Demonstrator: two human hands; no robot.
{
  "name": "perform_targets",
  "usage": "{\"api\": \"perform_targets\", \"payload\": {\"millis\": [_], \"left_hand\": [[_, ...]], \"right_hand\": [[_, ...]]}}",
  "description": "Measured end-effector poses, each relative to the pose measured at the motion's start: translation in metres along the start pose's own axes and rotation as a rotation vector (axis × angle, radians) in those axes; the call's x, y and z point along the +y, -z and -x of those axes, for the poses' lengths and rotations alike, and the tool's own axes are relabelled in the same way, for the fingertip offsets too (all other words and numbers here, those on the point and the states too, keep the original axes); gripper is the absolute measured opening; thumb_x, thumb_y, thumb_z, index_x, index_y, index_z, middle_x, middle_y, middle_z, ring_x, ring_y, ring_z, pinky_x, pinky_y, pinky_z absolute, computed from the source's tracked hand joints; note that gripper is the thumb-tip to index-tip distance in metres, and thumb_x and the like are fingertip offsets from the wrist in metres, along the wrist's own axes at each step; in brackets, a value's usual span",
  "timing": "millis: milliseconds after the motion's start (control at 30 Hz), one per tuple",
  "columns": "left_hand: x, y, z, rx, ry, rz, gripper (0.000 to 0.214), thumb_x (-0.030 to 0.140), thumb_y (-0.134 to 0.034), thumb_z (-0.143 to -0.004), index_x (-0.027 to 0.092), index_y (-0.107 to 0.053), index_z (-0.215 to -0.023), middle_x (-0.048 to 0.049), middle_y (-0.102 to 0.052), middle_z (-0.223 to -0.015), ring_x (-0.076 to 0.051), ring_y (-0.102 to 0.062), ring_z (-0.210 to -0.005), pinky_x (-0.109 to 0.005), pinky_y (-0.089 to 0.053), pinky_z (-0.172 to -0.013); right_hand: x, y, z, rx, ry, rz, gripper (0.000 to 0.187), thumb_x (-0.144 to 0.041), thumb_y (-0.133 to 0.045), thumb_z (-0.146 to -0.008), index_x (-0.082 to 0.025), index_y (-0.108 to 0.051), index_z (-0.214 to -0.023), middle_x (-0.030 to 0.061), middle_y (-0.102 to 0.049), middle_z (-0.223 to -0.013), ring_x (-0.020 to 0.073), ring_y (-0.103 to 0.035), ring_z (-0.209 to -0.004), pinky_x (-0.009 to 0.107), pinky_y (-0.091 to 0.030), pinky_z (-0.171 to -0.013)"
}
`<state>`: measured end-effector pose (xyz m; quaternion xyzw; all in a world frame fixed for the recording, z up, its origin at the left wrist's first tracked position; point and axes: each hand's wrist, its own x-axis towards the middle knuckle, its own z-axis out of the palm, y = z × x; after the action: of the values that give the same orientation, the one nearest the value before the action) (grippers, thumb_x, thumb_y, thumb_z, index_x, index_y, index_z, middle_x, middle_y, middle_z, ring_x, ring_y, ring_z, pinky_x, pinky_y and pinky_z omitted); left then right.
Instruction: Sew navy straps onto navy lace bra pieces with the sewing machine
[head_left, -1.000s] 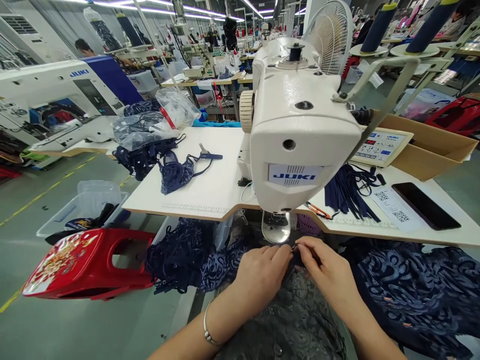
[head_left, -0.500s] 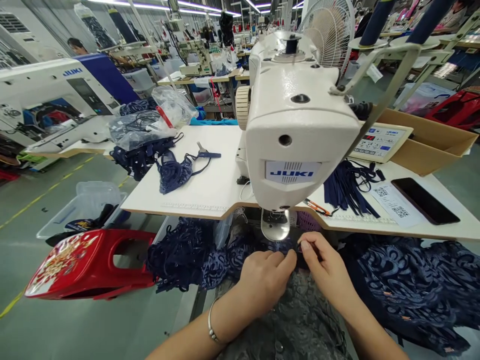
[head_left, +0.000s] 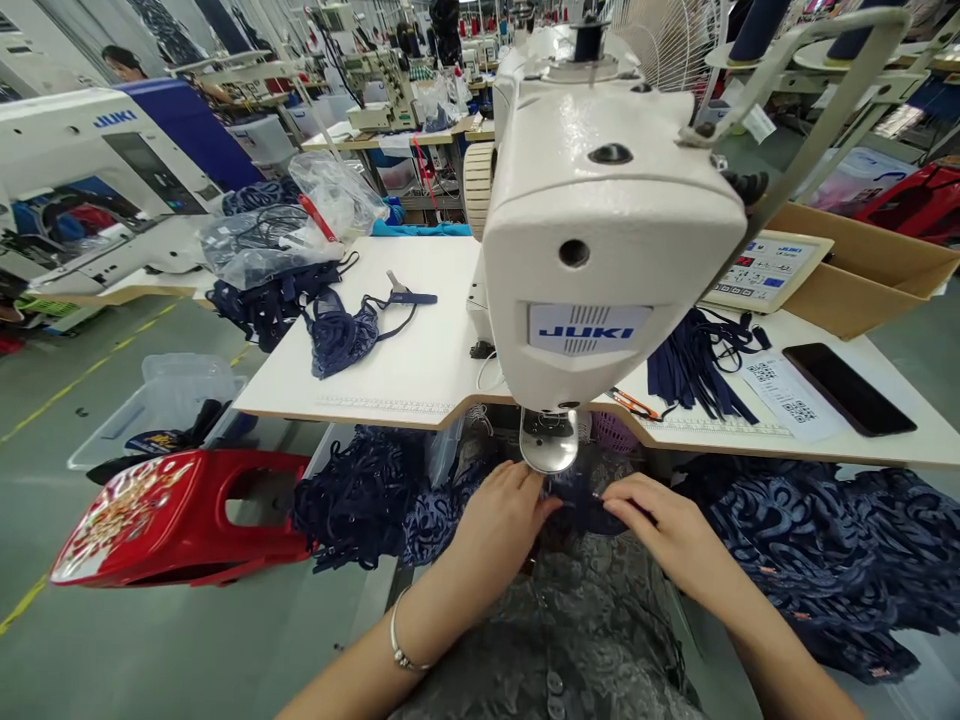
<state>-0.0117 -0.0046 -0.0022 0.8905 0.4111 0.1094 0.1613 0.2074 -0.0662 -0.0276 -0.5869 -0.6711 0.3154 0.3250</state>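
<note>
A navy bra, mostly hidden and dark, is stretched between my two hands just below the sewing machine's shiny round guard. My left hand is closed on its left part, thumb pointing right, close to the needle area. With thumb and fingers pinched, my right hand grips the other end. Above them looms the white sewing machine head. The needle and presser foot are behind the guard. Left of my hands hangs a heap of navy straps and patterned bras.
Another navy bra lies on the white table. Navy straps, orange snips, a paper slip and a phone are at right. Patterned navy pieces pile below. A red stool stands at left.
My hands have moved apart, the left one shifting left and the right one slightly right, so navy fabric now shows stretched between them. The view has tilted down slightly.
</note>
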Motion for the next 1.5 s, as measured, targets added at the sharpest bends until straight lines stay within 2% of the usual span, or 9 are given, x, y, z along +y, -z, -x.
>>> {"api": "perform_targets", "payload": {"millis": [167,367,533,633,800,1000,1133,1333,1500], "left_hand": [[-0.004,-0.011,-0.001,-0.108,-0.004,0.450,0.031,0.031,-0.046,-0.098,0.020,-0.060,-0.123,-0.0094,-0.065,-0.123,-0.023,-0.060,-0.113,-0.037,-0.048,-0.097],[0.002,-0.024,-0.007,-0.197,0.172,0.992,0.035,0.042,-0.058,-0.089,0.014,-0.064,-0.109,-0.0064,-0.070,-0.094,-0.018,-0.064,-0.081,-0.025,-0.048,-0.070],[0.002,-0.022,-0.007,-0.086,0.205,0.897,0.018,0.032,-0.064,-0.085,0.016,-0.069,-0.090,-0.0019,-0.068,-0.085,-0.016,-0.059,-0.079,-0.024,-0.043,-0.073],[0.002,-0.020,-0.005,-0.058,0.183,0.871,0.014,0.029,-0.064,-0.085,0.016,-0.069,-0.083,-0.0004,-0.066,-0.079,-0.014,-0.059,-0.075,-0.023,-0.043,-0.070],[0.007,-0.019,-0.002,-0.035,0.085,0.718,0.008,0.024,-0.065,-0.085,0.018,-0.069,-0.081,0.0002,-0.064,-0.079,-0.013,-0.059,-0.073,-0.022,-0.044,-0.069],[0.009,-0.019,0.002,0.056,0.053,0.553,0.008,0.023,-0.067,-0.086,0.016,-0.067,-0.084,0.0007,-0.060,-0.075,-0.012,-0.058,-0.069,-0.020,-0.045,-0.065],[0.009,-0.023,0.006,0.100,0.011,0.451,0.014,0.026,-0.064,-0.090,0.015,-0.063,-0.082,0.0001,-0.057,-0.076,-0.013,-0.057,-0.068,-0.021,-0.044,-0.060],[0.010,-0.029,0.010,0.168,-0.106,0.323,0.031,0.035,-0.042,-0.100,0.015,-0.062,-0.089,-0.0037,-0.058,-0.079,-0.015,-0.058,-0.073,-0.024,-0.048,-0.064],[0.012,-0.030,0.010,0.269,-0.142,0.332,0.033,0.038,-0.041,-0.100,0.014,-0.064,-0.093,-0.0042,-0.061,-0.078,-0.014,-0.058,-0.072,-0.023,-0.048,-0.065]], "right_hand": [[0.012,-0.019,0.001,0.054,-0.503,-0.593,0.035,-0.054,-0.063,-0.082,-0.021,-0.071,-0.092,0.0017,-0.067,-0.082,0.0162,-0.059,-0.071,0.022,-0.047,-0.056],[0.000,-0.045,0.005,0.155,-0.551,-0.890,0.036,-0.055,-0.074,-0.073,-0.022,-0.073,-0.086,0.0017,-0.064,-0.081,0.0137,-0.054,-0.070,0.020,-0.043,-0.054],[0.002,-0.046,0.003,0.168,-0.312,-0.651,0.027,-0.049,-0.067,-0.082,-0.023,-0.073,-0.081,0.0030,-0.058,-0.088,0.0150,-0.052,-0.072,0.024,-0.044,-0.057],[0.001,-0.037,-0.001,0.142,-0.149,-0.447,0.025,-0.044,-0.056,-0.092,-0.026,-0.072,-0.099,0.0047,-0.057,-0.097,0.0187,-0.056,-0.088,0.028,-0.046,-0.075],[-0.003,-0.030,-0.006,-0.084,-0.073,-0.500,0.026,-0.040,-0.051,-0.095,-0.028,-0.071,-0.106,0.0049,-0.061,-0.106,0.0210,-0.056,-0.105,0.032,-0.042,-0.093],[-0.002,-0.047,-0.004,0.208,-0.208,-0.697,0.010,-0.035,-0.068,-0.085,-0.026,-0.069,-0.089,0.0005,-0.066,-0.094,0.0166,-0.060,-0.091,0.026,-0.047,-0.082],[-0.006,-0.047,-0.001,0.180,-0.266,-0.738,0.016,-0.035,-0.071,-0.082,-0.025,-0.066,-0.094,-0.0003,-0.068,-0.087,0.0147,-0.062,-0.077,0.025,-0.050,-0.072],[-0.010,-0.049,-0.001,0.305,-0.158,-0.629,0.009,-0.030,-0.070,-0.083,-0.024,-0.067,-0.077,-0.0003,-0.069,-0.080,0.0157,-0.065,-0.080,0.025,-0.052,-0.076],[-0.011,-0.059,0.003,0.426,-0.082,-0.562,0.005,-0.025,-0.068,-0.084,-0.025,-0.069,-0.080,-0.0001,-0.070,-0.082,0.0161,-0.066,-0.079,0.027,-0.054,-0.075]]}}
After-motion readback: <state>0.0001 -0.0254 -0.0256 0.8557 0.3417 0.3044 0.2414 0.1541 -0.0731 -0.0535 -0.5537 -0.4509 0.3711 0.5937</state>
